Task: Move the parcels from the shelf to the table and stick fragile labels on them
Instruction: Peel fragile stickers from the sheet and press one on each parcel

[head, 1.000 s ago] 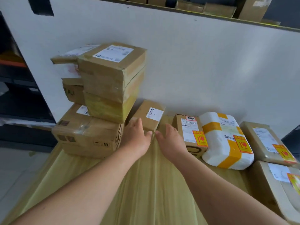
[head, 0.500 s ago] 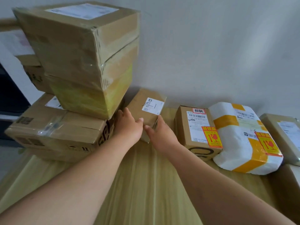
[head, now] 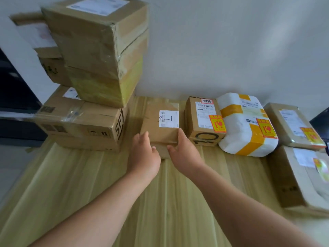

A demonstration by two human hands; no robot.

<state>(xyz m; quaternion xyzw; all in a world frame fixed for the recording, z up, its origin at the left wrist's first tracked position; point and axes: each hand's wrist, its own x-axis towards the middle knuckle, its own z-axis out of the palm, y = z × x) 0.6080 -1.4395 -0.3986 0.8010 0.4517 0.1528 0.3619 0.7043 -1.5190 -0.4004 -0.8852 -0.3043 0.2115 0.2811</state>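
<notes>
Left hand (head: 144, 154) and right hand (head: 185, 151), fingers nearly straight and gripping nothing, touch the near corners of a small brown parcel (head: 160, 125) lying flat on the table (head: 169, 193). The parcel sits at 12 o'clock from both hands, equally near each, its long axis running 12 to 6. The box (head: 199, 113) at its 3 o'clock shows a fragile label (head: 217, 124); this parcel shows none.

Pale wooden table (head: 89, 184) (streaky grain) under cardboard parcels (head: 160, 125).
</notes>
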